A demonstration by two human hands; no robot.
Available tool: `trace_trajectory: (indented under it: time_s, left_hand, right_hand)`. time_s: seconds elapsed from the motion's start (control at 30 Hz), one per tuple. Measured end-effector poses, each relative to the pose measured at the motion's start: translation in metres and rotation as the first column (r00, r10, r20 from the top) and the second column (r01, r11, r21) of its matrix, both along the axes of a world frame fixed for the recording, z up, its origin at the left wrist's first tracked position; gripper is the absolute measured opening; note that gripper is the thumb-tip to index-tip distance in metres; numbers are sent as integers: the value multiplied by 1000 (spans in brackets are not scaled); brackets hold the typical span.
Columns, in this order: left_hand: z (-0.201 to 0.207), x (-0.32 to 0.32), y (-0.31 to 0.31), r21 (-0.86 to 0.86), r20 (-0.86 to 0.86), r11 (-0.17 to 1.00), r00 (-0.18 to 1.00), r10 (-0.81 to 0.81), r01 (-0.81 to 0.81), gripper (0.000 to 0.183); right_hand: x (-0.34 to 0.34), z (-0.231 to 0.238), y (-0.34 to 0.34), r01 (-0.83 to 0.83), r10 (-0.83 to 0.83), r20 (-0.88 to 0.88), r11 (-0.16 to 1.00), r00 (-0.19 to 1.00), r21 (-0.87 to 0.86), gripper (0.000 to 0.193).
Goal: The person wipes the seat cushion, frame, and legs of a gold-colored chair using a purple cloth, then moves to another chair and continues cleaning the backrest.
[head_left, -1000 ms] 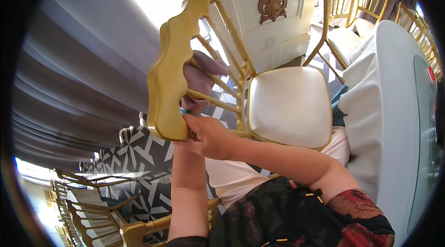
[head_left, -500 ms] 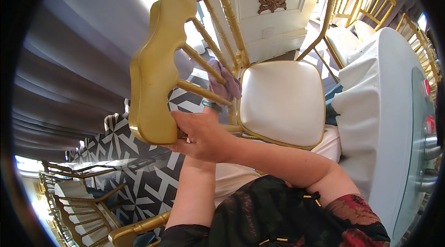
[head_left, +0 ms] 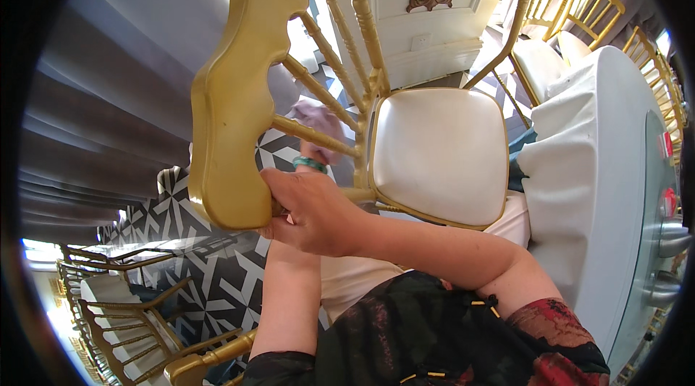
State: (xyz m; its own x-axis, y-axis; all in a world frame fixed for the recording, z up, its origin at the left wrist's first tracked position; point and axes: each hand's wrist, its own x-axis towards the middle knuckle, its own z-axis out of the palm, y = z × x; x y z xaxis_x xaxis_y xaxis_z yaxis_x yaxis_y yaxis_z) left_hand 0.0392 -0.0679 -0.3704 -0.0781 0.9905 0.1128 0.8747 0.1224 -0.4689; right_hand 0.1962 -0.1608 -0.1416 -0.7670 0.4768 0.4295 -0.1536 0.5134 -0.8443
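A gold chair (head_left: 228, 103) with a scalloped top rail and turned spindles stands tipped in the view, its white padded seat (head_left: 438, 154) to the right of the backrest. My right hand (head_left: 311, 212) reaches across and is closed round the end of the backrest, by its lower corner. Beneath that forearm passes my left arm, with a green bracelet (head_left: 310, 164) at the wrist. My left hand (head_left: 316, 148) is behind the spindles, mostly covered by a mauve cloth (head_left: 322, 124) that it holds. Cloth and fingers are smeared by motion.
A round table (head_left: 565, 190) with a white cloth and glass top stands at the right. More gold chairs (head_left: 572, 2) are at the far right, others (head_left: 130, 328) at the lower left. Grey curtains (head_left: 94, 111) hang left; a white panelled cabinet (head_left: 427, 31) stands beyond the chair.
My left hand and the mauve cloth have moved left and slightly up, away from the seat side of the spindles. My right hand stays on the backrest, which sits slightly further left in view.
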Motion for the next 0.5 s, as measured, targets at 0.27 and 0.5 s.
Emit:
trace_trajectory:
  time_s: [0.27, 0.5]
  left_hand:
    - [-46, 55, 32, 106, 533, 974, 815, -226, 201, 28]
    - [-52, 48, 35, 84, 640, 981, 745, -189, 177, 27]
  right_hand:
    - [7, -3, 11, -89, 83, -58, 989, 995, -116, 28]
    - [2, -6, 11, -128, 121, -94, 989, 988, -70, 32]
